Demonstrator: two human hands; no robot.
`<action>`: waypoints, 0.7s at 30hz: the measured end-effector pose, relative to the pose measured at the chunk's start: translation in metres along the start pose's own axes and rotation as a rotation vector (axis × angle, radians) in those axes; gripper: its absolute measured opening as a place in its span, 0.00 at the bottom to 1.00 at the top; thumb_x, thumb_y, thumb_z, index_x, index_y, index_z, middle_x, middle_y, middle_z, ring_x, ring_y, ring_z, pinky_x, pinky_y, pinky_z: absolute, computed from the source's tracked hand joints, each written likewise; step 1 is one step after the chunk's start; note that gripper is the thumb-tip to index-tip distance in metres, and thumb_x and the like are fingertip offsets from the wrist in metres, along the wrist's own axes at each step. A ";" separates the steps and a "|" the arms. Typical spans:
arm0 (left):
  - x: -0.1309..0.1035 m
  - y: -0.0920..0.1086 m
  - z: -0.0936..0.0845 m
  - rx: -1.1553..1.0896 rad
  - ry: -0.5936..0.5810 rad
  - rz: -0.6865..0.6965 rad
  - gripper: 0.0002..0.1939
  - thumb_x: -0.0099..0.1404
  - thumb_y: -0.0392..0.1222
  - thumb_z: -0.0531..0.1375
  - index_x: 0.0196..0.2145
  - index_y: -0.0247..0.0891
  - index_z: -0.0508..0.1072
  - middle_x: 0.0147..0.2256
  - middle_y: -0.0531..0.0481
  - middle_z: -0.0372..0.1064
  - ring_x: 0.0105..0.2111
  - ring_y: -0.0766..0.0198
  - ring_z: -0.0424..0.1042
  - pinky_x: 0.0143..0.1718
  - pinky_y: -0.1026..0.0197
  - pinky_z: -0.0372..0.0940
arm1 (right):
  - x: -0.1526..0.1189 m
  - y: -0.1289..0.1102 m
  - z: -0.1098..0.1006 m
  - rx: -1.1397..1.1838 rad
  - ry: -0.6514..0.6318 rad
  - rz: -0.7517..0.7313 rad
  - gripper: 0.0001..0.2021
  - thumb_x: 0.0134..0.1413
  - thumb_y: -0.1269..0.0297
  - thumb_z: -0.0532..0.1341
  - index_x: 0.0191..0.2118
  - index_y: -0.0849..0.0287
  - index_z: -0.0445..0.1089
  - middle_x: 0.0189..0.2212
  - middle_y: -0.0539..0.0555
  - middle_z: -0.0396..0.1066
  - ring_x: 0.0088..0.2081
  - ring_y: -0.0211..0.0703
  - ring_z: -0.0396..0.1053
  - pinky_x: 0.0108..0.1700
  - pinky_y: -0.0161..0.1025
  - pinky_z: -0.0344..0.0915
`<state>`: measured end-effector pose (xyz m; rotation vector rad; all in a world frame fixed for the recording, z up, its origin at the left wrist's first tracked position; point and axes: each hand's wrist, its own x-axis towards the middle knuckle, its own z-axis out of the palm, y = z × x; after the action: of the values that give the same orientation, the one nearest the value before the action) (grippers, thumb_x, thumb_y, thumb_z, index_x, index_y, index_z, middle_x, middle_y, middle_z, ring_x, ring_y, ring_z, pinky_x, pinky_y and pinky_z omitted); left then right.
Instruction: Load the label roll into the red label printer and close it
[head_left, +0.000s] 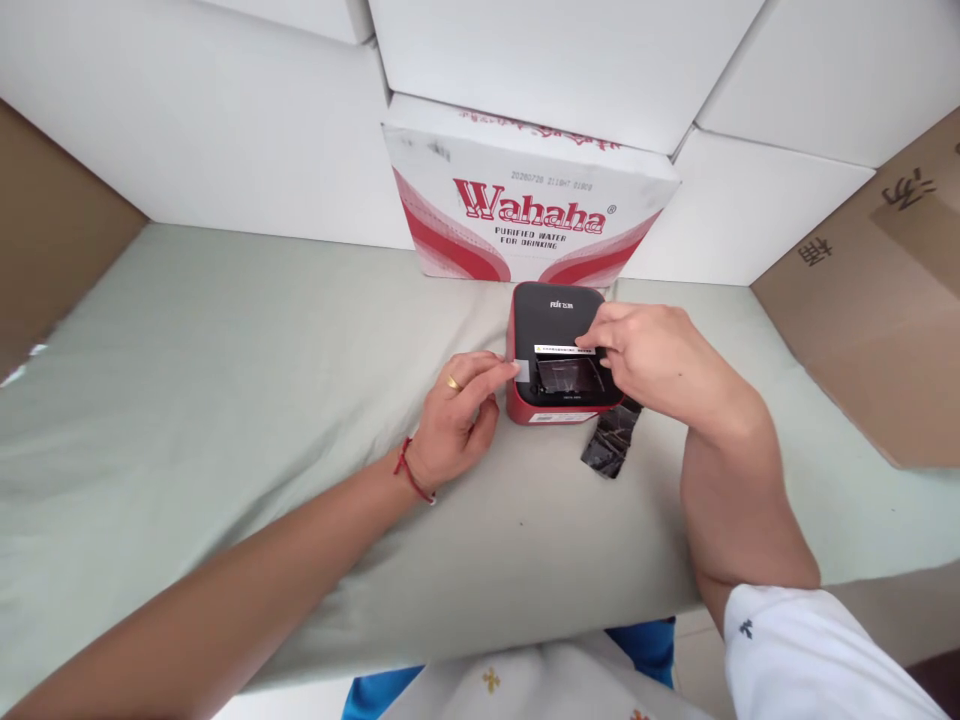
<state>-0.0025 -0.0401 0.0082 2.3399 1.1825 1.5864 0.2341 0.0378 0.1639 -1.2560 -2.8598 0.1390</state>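
A red box-shaped item point(555, 325) with a black top lies on the green cloth. Its top bears white lettering, a thin white label strip point(562, 350) and a shiny dark film patch point(570, 376). My left hand point(463, 412) is at its left edge, the index fingertip on a pale piece of tape point(523, 371); the other fingers curl in. Over the right side is my right hand point(649, 358), its index fingertip touching the right end of the label strip. Whether its fingers grip anything is hidden. Dark crumpled film point(611, 440) lies beside the item's lower right corner.
Behind the item stands a white and red Wahaha carton point(536, 215), with large white boxes point(270, 130) around it. Brown cardboard point(60, 240) rises at the left, and a brown carton point(877, 280) stands at the right. The green cloth point(247, 330) has wrinkles.
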 end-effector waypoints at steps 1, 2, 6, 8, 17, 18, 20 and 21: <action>0.000 -0.001 0.000 -0.011 -0.002 0.004 0.33 0.75 0.24 0.52 0.71 0.48 0.69 0.52 0.44 0.77 0.55 0.56 0.77 0.58 0.50 0.77 | -0.002 0.004 -0.001 0.024 0.005 -0.007 0.23 0.61 0.80 0.53 0.44 0.55 0.85 0.46 0.57 0.83 0.41 0.48 0.77 0.41 0.43 0.65; 0.000 -0.002 0.001 -0.021 -0.004 0.006 0.33 0.75 0.24 0.52 0.71 0.49 0.69 0.52 0.44 0.77 0.55 0.56 0.77 0.57 0.50 0.77 | -0.005 0.005 -0.003 0.031 -0.006 -0.017 0.23 0.62 0.80 0.53 0.46 0.55 0.85 0.47 0.56 0.84 0.43 0.48 0.78 0.43 0.42 0.67; -0.002 -0.007 0.002 -0.042 0.000 0.002 0.34 0.76 0.25 0.51 0.72 0.52 0.70 0.51 0.46 0.76 0.53 0.58 0.76 0.57 0.51 0.76 | -0.024 -0.001 -0.010 0.069 -0.045 -0.166 0.22 0.65 0.78 0.54 0.47 0.53 0.85 0.50 0.55 0.85 0.47 0.48 0.81 0.43 0.41 0.71; -0.002 -0.009 0.002 -0.039 0.014 0.004 0.34 0.77 0.24 0.51 0.71 0.53 0.72 0.50 0.46 0.76 0.53 0.59 0.77 0.56 0.52 0.77 | -0.034 -0.007 -0.010 0.082 -0.059 -0.243 0.22 0.65 0.79 0.55 0.48 0.52 0.85 0.50 0.54 0.85 0.48 0.48 0.82 0.42 0.40 0.72; 0.004 -0.007 -0.005 -0.288 -0.010 -0.180 0.31 0.72 0.21 0.50 0.58 0.44 0.84 0.33 0.54 0.78 0.33 0.70 0.78 0.41 0.65 0.77 | -0.046 -0.020 -0.001 0.027 -0.096 -0.224 0.21 0.63 0.77 0.59 0.51 0.50 0.85 0.40 0.56 0.86 0.42 0.52 0.83 0.38 0.42 0.71; 0.004 -0.006 -0.004 -0.324 -0.007 -0.221 0.31 0.71 0.21 0.50 0.57 0.43 0.84 0.32 0.55 0.78 0.31 0.71 0.77 0.39 0.67 0.76 | -0.046 -0.021 -0.002 0.018 -0.099 -0.220 0.22 0.64 0.77 0.58 0.51 0.49 0.85 0.40 0.55 0.86 0.42 0.53 0.83 0.37 0.43 0.71; 0.003 -0.005 -0.003 -0.359 -0.004 -0.275 0.30 0.70 0.22 0.50 0.55 0.42 0.85 0.30 0.56 0.78 0.29 0.72 0.78 0.37 0.68 0.76 | -0.044 -0.025 -0.006 0.004 -0.115 -0.214 0.22 0.65 0.77 0.56 0.50 0.48 0.84 0.39 0.55 0.86 0.40 0.53 0.83 0.35 0.44 0.70; 0.002 -0.004 -0.002 -0.362 -0.005 -0.289 0.29 0.69 0.22 0.51 0.55 0.42 0.86 0.29 0.56 0.77 0.29 0.72 0.78 0.36 0.69 0.76 | -0.043 -0.026 -0.008 0.000 -0.125 -0.212 0.22 0.64 0.77 0.56 0.49 0.48 0.84 0.38 0.55 0.86 0.38 0.52 0.82 0.35 0.44 0.69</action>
<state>-0.0060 -0.0361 0.0088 1.8565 1.0661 1.5400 0.2446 -0.0113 0.1751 -0.9672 -3.0753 0.2212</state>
